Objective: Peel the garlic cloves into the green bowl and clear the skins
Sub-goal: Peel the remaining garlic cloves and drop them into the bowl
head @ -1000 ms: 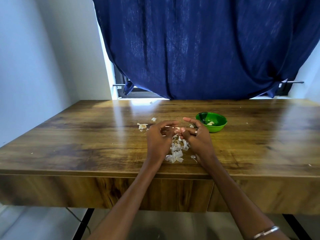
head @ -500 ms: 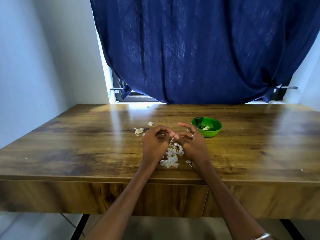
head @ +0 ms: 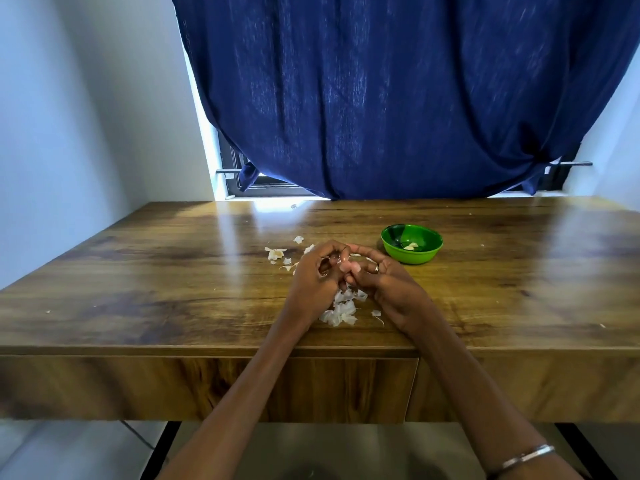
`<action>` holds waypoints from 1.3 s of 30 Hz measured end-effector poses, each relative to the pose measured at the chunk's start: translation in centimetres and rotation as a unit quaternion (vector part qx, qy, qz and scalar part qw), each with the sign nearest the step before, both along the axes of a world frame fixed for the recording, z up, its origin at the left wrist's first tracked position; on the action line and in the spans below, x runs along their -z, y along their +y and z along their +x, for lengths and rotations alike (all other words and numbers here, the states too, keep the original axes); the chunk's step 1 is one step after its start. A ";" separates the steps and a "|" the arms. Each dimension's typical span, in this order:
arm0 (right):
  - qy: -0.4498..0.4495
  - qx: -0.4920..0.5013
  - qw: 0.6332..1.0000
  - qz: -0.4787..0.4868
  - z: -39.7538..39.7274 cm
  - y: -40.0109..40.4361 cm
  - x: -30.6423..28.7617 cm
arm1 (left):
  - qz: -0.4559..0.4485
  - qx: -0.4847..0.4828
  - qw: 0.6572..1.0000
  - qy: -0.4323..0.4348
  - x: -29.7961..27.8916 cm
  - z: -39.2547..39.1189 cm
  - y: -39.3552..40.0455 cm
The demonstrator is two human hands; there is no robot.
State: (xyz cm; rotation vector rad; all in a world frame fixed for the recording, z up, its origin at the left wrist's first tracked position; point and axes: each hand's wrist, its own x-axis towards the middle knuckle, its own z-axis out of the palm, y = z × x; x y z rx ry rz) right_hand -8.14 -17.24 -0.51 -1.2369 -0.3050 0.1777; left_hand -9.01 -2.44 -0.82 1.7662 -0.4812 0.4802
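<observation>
The counter carries the green bowl, a peeled piece inside; loose skins are heaped beneath both hands; a clove, largely hidden, seems pinched between the curled left hand and right hand; it is judged small, firm, slippery; the skin is papery and best nipped at a tip.

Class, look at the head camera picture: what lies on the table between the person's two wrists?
A heap of white garlic skins lies on the wooden table between them, seen in the head view.
</observation>
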 end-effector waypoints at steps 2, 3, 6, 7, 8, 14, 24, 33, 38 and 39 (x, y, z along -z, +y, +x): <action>0.003 -0.006 1.000 0.004 -0.1 0.1 0.0 | -0.004 -0.011 1.000 -0.005 0.3 0.4 0.1; 0.005 -0.009 1.000 0.006 -0.1 0.1 -0.1 | 0.001 -0.020 1.000 -0.013 0.5 0.6 0.1; 0.024 -0.021 0.999 0.023 -0.3 0.0 -0.4 | 0.037 -0.048 0.997 -0.052 1.0 1.1 0.2; 0.036 -0.026 0.999 0.032 -0.4 -0.1 -0.5 | 0.046 -0.054 0.995 -0.066 1.0 1.2 0.1; 0.045 -0.031 0.998 0.040 -0.4 -0.1 -0.6 | 0.050 -0.059 0.994 -0.078 1.0 1.2 0.1; 0.069 -0.046 0.992 0.090 -0.7 0.0 -0.9 | 0.048 -0.067 0.989 -0.122 0.9 0.8 -0.1; 0.025 0.011 0.998 0.059 -0.8 0.5 -0.8 | 0.035 -0.101 0.988 -0.115 0.6 1.0 -0.3; 0.039 0.026 0.997 0.063 -0.8 0.4 -0.9 | 0.067 -0.121 0.981 -0.139 0.6 0.9 -0.4; 0.048 0.032 0.995 0.080 -0.8 0.3 -1.0 | 0.051 -0.145 0.977 -0.150 0.4 0.4 -0.6; 0.051 0.035 0.995 0.084 -0.8 0.3 -1.0 | 0.041 -0.149 0.977 -0.145 0.3 0.3 -0.6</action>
